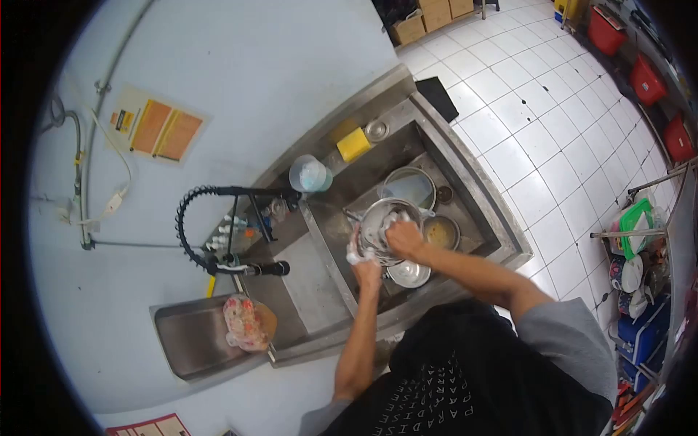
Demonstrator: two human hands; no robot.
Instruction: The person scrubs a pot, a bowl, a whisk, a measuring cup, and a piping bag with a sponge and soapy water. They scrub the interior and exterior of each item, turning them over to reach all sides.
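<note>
A round metal pot [378, 216] with small side handles is tilted over the right basin of the steel sink [323, 251]. My left hand [363, 263], wet with white suds, grips its near left rim. Inside the pot, my right hand [406, 239] presses its bent fingers against the soapy wall. Foam covers those fingertips, so I cannot make out what they hold. Below and around the pot in the basin lie a metal pot with cloudy water [416, 187], a pan with yellowish liquid [442, 234] and a shiny metal bowl [408, 274].
A black spring-hose faucet [270, 268] reaches over the left basin. On the back ledge are a plastic tub [309, 174], a yellow sponge [353, 144] and a small metal dish [376, 130]. A bag of food [247, 322] lies in the side tray [190, 341].
</note>
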